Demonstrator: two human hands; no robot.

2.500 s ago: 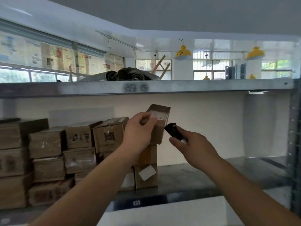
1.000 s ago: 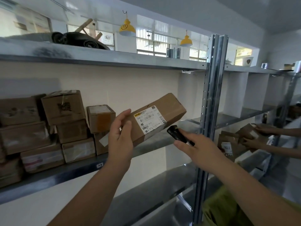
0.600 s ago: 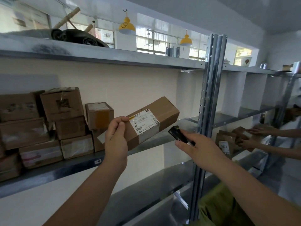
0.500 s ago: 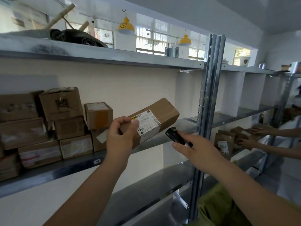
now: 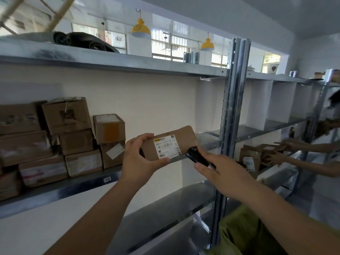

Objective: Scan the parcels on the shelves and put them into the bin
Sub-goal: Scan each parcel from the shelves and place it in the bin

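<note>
My left hand (image 5: pixel 139 159) grips the left end of a long brown cardboard parcel (image 5: pixel 185 138) in mid-air, its white barcode label (image 5: pixel 167 147) turned toward me. My right hand (image 5: pixel 220 173) holds a small black scanner (image 5: pixel 195 157), whose tip sits close to the label's lower right corner. Several more cardboard parcels (image 5: pixel 70 135) are stacked on the left of the middle metal shelf (image 5: pixel 60 190).
A grey steel upright (image 5: pixel 230 126) stands just right of the parcel. An olive-green bag or bin (image 5: pixel 237 234) sits low between my arms. Another person's hands (image 5: pixel 283 151) handle brown parcels (image 5: pixel 253 157) on the shelf to the right. Dark rolled material (image 5: pixel 86 41) lies on the top shelf.
I have turned right from the stack with the parcel. The parcel has levelled out and its label now faces me more squarely, with the scanner brought closer to it.
</note>
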